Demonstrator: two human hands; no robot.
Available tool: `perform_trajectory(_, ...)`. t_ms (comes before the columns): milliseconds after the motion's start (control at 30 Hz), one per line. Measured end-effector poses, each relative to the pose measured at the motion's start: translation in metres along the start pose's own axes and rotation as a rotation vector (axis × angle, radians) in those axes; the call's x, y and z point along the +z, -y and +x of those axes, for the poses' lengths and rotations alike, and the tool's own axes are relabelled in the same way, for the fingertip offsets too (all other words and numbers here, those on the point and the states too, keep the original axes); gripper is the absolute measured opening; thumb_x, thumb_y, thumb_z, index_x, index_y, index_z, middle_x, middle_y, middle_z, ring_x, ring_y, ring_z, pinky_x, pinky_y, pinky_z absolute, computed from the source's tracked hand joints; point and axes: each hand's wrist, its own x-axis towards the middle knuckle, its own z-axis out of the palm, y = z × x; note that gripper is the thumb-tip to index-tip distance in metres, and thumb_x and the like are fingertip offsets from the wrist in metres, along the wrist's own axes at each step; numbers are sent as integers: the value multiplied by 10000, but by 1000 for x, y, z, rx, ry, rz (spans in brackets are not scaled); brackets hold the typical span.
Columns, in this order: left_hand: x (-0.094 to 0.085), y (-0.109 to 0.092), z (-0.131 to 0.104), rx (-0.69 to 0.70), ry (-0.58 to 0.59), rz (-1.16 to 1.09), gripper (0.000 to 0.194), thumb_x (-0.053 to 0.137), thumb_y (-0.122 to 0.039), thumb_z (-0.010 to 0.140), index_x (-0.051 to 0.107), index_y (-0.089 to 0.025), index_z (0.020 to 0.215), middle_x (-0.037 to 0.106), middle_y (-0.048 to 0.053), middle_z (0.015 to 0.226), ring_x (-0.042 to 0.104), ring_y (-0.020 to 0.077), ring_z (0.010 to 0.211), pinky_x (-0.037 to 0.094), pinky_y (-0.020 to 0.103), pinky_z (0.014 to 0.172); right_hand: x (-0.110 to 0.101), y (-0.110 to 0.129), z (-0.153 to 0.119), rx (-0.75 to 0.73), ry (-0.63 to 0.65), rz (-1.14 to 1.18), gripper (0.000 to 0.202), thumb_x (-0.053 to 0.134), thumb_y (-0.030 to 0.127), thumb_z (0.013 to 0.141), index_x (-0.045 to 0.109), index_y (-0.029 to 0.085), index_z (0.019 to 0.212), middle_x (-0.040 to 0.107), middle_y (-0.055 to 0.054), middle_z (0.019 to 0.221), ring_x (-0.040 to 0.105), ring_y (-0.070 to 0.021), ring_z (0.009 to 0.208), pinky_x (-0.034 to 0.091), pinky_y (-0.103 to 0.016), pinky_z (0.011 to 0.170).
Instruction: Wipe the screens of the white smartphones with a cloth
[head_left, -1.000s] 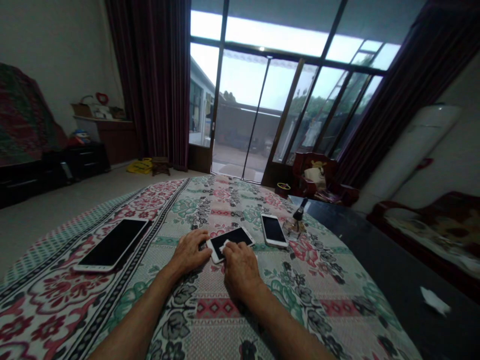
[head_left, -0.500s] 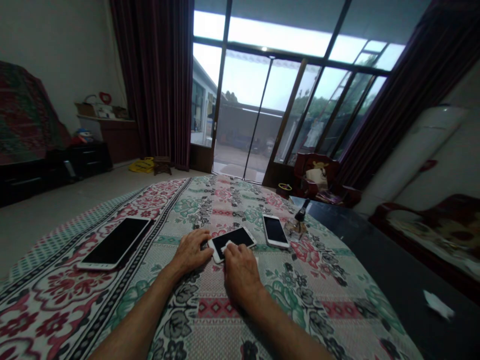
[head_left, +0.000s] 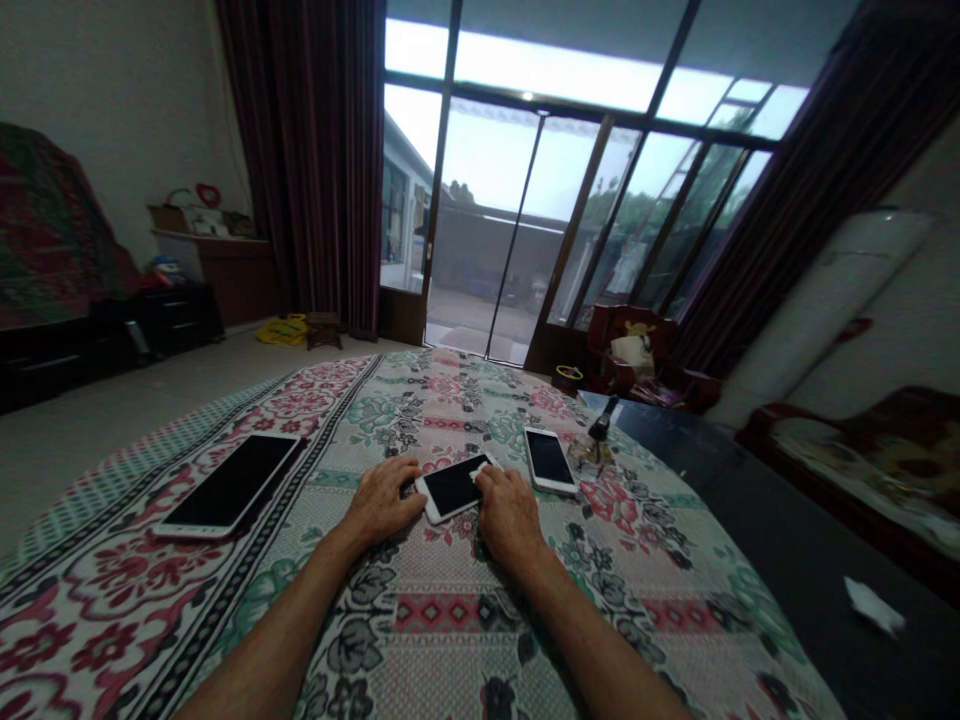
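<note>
A white-framed smartphone [head_left: 451,490] with a dark screen lies face up on the patterned tablecloth [head_left: 439,660]. My left hand [head_left: 384,498] grips its left end, thumb at the near edge and fingers curled by the far side. Over the right end, my right hand [head_left: 511,512] pinches a small white tissue [head_left: 478,473] and presses it against the screen. Most of the tissue is hidden by the fingers. A second white phone [head_left: 551,460] rests just right of my right hand. Farther left lies a larger white-edged phone or small tablet [head_left: 231,485], screen up.
A clear glass object [head_left: 591,456] with a black upright part [head_left: 602,420] stands beyond the second phone. To the right is a dark table surface [head_left: 780,540] bearing a crumpled white tissue [head_left: 874,605]. Wooden chairs and glass doors [head_left: 495,240] are in the background.
My right hand has slid with the tissue from the left-middle of the phone screen to its right end. My left hand and the phone stay in place.
</note>
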Motion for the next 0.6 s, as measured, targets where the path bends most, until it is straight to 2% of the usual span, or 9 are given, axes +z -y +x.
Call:
perform_trajectory(167,0,0,-1,-16,-6,-11,344,575,-276,740,701,-221,1055,629,76,1280,517,272,1247,362,430,1078,5,15,-10,-106,-27,35,352,459,107,897,603,186,1209,571,-73,1305,470,-228,1102,348,-335,916)
perform_trajectory(367,1,5,-1,21,-4,-37,305,558,-286,796,701,-231,1060,625,66,1293,520,245,1246,360,397,1084,2,34,-19,-276,-1,113,319,476,134,899,614,229,1170,583,-40,1288,464,-211,1074,343,-328,898)
perform_trajectory(467,0,6,-1,22,0,-31,304,542,-303,821,702,-228,1068,625,71,1291,522,251,1244,363,407,1081,2,27,-14,-244,-26,138,302,510,148,882,629,236,1145,590,-13,1293,472,-208,1054,341,-320,886)
perform_trajectory(600,0,7,0,35,5,-32,317,530,-292,830,697,-223,1090,629,73,1282,526,254,1240,378,411,1069,3,8,-3,-128,-39,117,332,456,118,901,646,233,1147,598,-15,1296,492,-205,1049,337,-314,889)
